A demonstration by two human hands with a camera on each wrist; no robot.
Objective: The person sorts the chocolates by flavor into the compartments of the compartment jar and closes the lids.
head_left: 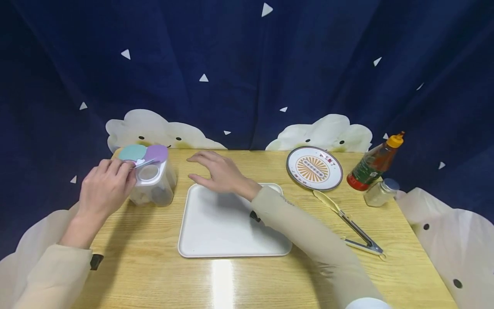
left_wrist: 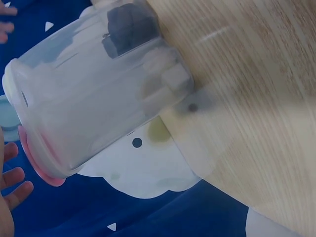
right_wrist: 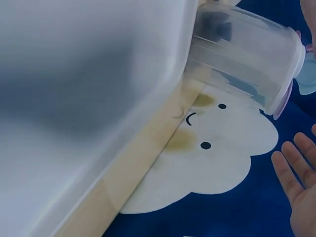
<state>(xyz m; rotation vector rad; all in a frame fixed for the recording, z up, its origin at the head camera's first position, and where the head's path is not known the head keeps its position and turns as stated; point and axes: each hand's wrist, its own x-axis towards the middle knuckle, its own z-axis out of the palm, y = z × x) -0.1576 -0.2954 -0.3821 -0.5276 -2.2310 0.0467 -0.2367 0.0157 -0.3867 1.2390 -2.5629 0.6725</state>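
A clear plastic storage box (head_left: 162, 189) with several compartments and coloured flap lids stands at the back left of the table. My left hand (head_left: 106, 184) is at its top, fingertips pinching a raised light-blue flap lid (head_left: 147, 163); a round opening shows beside it. The teal lid (head_left: 132, 152) and purple lid (head_left: 156, 152) lie flat. Through the wall, in the left wrist view, dark pieces (left_wrist: 131, 27) and pale blocks (left_wrist: 175, 79) show. My right hand (head_left: 220, 171) hovers over the far edge of the white tray (head_left: 231, 231), fingers spread, holding nothing, right of the box.
Right of the tray are a patterned plate (head_left: 314, 168), tongs (head_left: 359, 231) lying spread, a red sauce bottle (head_left: 372, 165) with a yellow cap, and a small shaker jar (head_left: 381, 193). A dark blue curtain (head_left: 239, 86) hangs behind the table.
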